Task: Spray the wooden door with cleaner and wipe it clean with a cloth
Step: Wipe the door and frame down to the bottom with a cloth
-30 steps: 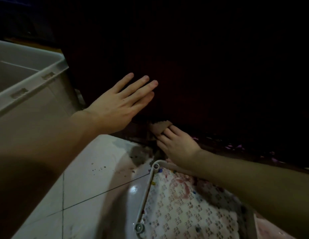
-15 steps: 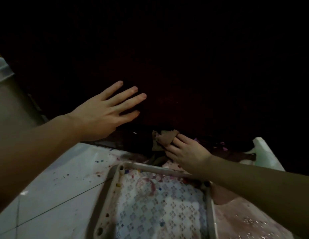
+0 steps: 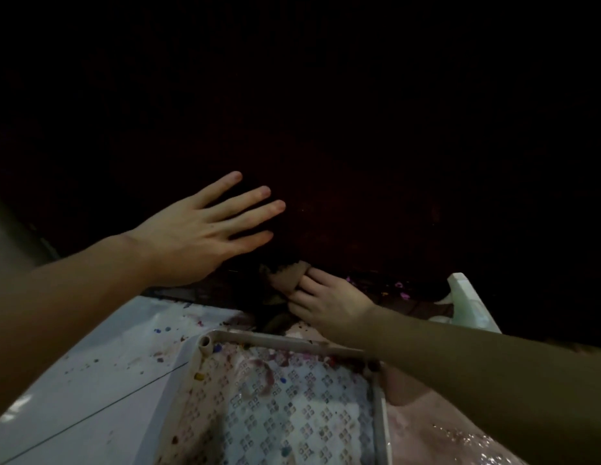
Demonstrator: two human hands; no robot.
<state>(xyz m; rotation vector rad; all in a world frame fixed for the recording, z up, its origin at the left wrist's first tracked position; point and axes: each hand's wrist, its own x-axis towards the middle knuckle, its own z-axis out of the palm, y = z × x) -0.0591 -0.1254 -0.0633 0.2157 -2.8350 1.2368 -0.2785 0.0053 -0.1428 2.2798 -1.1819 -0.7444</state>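
Observation:
The dark wooden door [image 3: 376, 196] fills the upper part of the view, its surface almost black. My left hand [image 3: 198, 233] lies flat against its lower part with the fingers spread and straight. My right hand [image 3: 326, 303] is low at the door's bottom edge and holds a small brownish cloth [image 3: 287, 275] against the wood with curled fingers. A pale spray bottle [image 3: 467, 303] stands on the floor to the right of that hand, close to the door.
A white stained tray-like frame [image 3: 279, 340] with a patterned mat inside lies on the floor just below my right hand. White floor tiles [image 3: 91, 380] with specks of colour spread to the left. A grey bin edge [image 3: 10, 236] shows at far left.
The view has swung right, the grey bin slipping out of frame and the spray bottle coming in. My right hand with the cloth has shifted slightly along the door's bottom edge.

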